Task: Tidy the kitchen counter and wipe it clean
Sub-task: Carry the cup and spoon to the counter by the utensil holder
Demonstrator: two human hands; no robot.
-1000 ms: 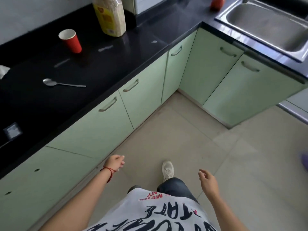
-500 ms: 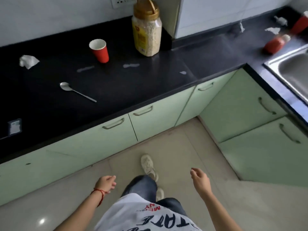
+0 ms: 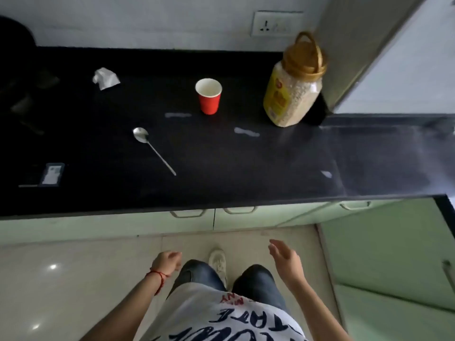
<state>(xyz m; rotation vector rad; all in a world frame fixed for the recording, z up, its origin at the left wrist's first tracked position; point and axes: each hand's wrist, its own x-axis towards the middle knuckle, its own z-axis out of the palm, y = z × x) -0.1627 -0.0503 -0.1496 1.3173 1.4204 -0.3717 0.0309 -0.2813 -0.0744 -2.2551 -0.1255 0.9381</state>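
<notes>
The black counter [image 3: 246, 173] runs across the view in front of me. On it stand a red paper cup [image 3: 208, 96] and a clear jar [image 3: 294, 89] with a gold lid and handle. A metal spoon [image 3: 152, 148] lies left of centre, and a crumpled white tissue [image 3: 105, 78] sits at the back left. Pale smears [image 3: 246, 132] mark the surface near the cup. My left hand [image 3: 165, 262] hangs loosely curled below the counter edge, holding nothing. My right hand [image 3: 285, 259] is open, fingers apart, also over the floor.
A small dark device [image 3: 51, 174] lies near the front left edge, and a dark appliance [image 3: 17, 77] fills the far left. A white scrap [image 3: 327, 174] lies at the right. Green cabinet doors [image 3: 246, 220] sit below the counter; a wall socket [image 3: 275, 23] is above it.
The view has swung left, so I now face the counter squarely; the sink and red bottles have left the view. Both hands stay low and hold nothing.
</notes>
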